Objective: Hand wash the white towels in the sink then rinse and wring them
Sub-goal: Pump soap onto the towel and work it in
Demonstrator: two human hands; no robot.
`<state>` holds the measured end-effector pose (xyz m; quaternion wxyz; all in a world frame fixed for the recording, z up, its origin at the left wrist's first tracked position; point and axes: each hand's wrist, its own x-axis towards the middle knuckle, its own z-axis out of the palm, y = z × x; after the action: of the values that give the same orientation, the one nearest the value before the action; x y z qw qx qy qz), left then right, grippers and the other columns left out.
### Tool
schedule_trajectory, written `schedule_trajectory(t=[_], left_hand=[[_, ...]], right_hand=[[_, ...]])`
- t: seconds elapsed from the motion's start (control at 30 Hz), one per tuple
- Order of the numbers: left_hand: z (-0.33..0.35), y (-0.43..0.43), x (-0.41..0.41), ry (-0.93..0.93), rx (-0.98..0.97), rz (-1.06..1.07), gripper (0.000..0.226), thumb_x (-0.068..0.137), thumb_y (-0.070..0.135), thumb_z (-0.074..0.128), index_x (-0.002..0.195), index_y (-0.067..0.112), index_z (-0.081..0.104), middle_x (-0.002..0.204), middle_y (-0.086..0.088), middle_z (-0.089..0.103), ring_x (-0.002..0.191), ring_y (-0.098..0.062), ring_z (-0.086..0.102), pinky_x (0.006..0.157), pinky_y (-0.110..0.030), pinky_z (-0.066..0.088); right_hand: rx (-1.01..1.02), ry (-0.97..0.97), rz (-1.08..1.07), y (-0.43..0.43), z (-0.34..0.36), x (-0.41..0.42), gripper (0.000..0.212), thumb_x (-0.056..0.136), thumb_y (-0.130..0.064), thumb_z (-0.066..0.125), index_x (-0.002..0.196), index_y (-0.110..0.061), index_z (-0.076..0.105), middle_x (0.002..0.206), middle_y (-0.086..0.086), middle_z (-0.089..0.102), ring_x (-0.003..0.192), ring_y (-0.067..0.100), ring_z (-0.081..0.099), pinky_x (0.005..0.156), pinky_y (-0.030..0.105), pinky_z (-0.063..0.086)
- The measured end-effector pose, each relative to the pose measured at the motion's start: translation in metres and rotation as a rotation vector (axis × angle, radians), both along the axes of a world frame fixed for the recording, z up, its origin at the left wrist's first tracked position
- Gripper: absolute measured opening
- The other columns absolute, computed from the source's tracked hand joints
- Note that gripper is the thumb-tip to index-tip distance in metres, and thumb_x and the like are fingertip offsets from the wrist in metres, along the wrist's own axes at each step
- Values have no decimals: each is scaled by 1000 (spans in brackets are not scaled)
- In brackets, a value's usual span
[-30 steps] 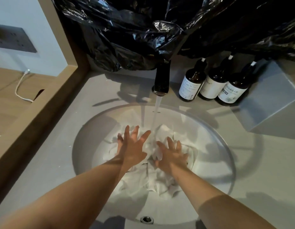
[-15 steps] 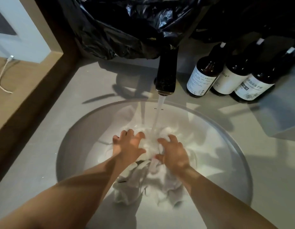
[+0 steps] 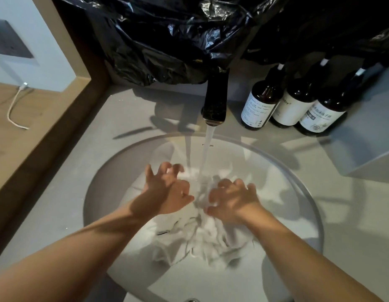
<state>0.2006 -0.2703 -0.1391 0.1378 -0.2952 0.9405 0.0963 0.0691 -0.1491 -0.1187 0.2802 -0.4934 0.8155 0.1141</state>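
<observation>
The white towels (image 3: 202,243) lie wet and bunched in the round white sink (image 3: 298,192), under running water from the dark faucet (image 3: 215,101). My left hand (image 3: 165,190) hovers at the towels' left side with its fingers spread and curled, holding nothing. My right hand (image 3: 232,199) is on the right, fingers and thumb clawed into the bunched cloth just beside the stream. The folds of the towels run up toward the spot between my hands.
Three brown bottles (image 3: 293,105) with white labels stand at the back right of the grey counter (image 3: 65,203). Black plastic sheeting (image 3: 189,35) hangs behind the faucet. A grey box (image 3: 367,131) sits at the right. A wooden ledge (image 3: 36,131) with a white cable runs along the left.
My hands have gone from pressing flat on the towels to clawed shapes. The left hand's fingers have lifted and spread. The view has moved closer to the sink.
</observation>
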Motion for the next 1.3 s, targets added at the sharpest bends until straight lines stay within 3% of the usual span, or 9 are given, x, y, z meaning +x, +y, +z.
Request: schedule_trajectory(t=[0.1, 0.23, 0.37, 0.5, 0.73, 0.87, 0.93, 1.1, 1.3], left_hand=[[-28, 8, -2, -56, -29, 1, 69, 87, 62, 43, 147, 45, 13, 159, 0, -9, 146, -29, -7, 107, -57, 20], [-63, 15, 0, -142, -87, -41, 81, 90, 64, 35, 148, 37, -15, 158, -5, -21, 144, -37, -8, 104, -56, 22], [-78, 7, -8, -80, -97, -44, 78, 90, 61, 36, 150, 35, -7, 158, -7, 2, 139, -34, 16, 102, -48, 23], [-79, 3, -15, -59, -115, -5, 72, 87, 55, 43, 146, 36, 8, 139, -2, 30, 124, -26, 32, 95, -42, 24], [-80, -8, -14, 402, -116, 66, 44, 93, 64, 23, 107, 30, 48, 95, 13, 44, 86, -5, 50, 74, -20, 29], [-47, -13, -9, 419, 504, 387, 42, 90, 67, 32, 75, 35, 55, 91, 15, 58, 99, -13, 56, 95, -34, 37], [-38, -10, -15, 424, 466, 400, 45, 92, 59, 35, 68, 27, 56, 82, 10, 63, 95, -17, 60, 95, -36, 39], [-59, 19, -8, 166, -34, 189, 50, 82, 51, 36, 114, 25, 64, 101, -7, 63, 91, -30, 62, 68, -43, 49], [-82, 15, -12, -10, -37, 148, 66, 85, 55, -1, 148, 43, 11, 158, 2, 16, 144, -27, 17, 104, -52, 25]], right_hand=[[63, -1, -36, 2, -40, 16, 83, 83, -75, 35, 148, -45, -9, 156, -4, -27, 144, 37, -16, 108, 68, 6], [-21, -10, -113, 3, -80, 23, 87, 83, -76, 32, 144, -44, -21, 153, 0, -34, 142, 39, -24, 109, 69, 2], [-35, 10, -171, -14, -91, 17, 78, 86, -73, 28, 147, -43, -10, 158, 2, -22, 144, 40, 2, 110, 61, 12], [-239, 194, -103, -20, -98, 12, 67, 84, -67, 40, 141, -32, 36, 146, 19, 35, 115, 42, 48, 92, 55, 38], [-315, -55, -280, -20, -70, -17, 45, 99, -51, 25, 120, -25, 55, 115, 5, 59, 104, 30, 60, 84, 34, 45], [-508, -83, -415, -11, -48, -22, 42, 101, -43, 26, 113, -20, 58, 99, 9, 70, 97, 31, 62, 80, 35, 46], [-414, -70, -324, -9, -48, -14, 36, 100, -43, 31, 115, -22, 57, 101, 7, 69, 102, 29, 62, 87, 35, 42], [-92, -61, -186, 3, -66, 12, 59, 94, -61, 24, 148, -41, 13, 156, 2, 18, 143, 30, 18, 112, 54, 14], [-55, -73, -187, -12, -85, 17, 58, 98, -53, 16, 148, -41, -11, 159, -2, -20, 147, 30, -11, 114, 59, 8]])
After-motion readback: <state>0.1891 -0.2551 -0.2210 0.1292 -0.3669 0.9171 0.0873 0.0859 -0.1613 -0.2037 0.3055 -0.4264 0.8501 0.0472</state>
